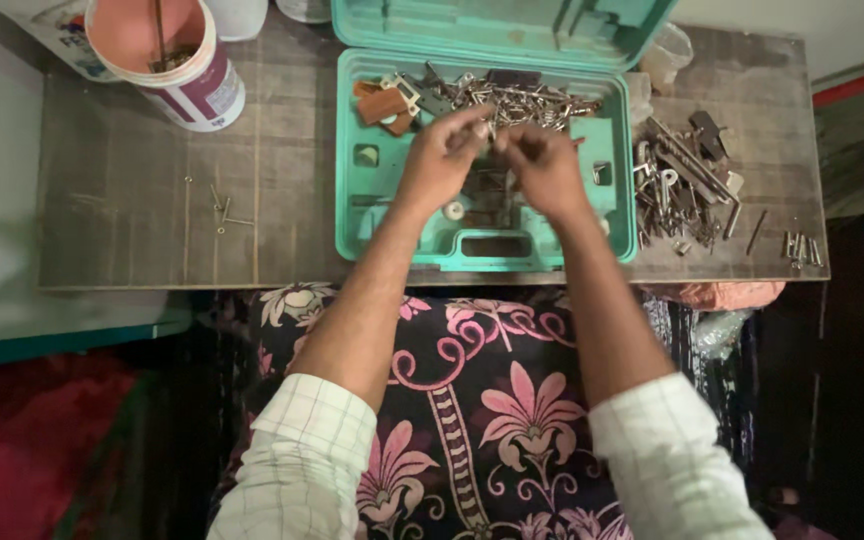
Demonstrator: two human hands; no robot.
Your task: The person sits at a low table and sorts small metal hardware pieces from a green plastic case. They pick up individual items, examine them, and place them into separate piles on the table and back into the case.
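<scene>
Sorting hardware over teal case (616,170): left hand (439,160) & right hand (544,165) pinched shut on small metal bit (492,130) betw. fingertips, above case's screw pile (522,100); next needs steady fine fingerwork, prob.

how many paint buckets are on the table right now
1. A white bucket with a pinkish inside stands at the far left corner of the wooden table, left of the open green tool case. Other pale containers at the top edge are cut off, so more may be hidden.
</scene>
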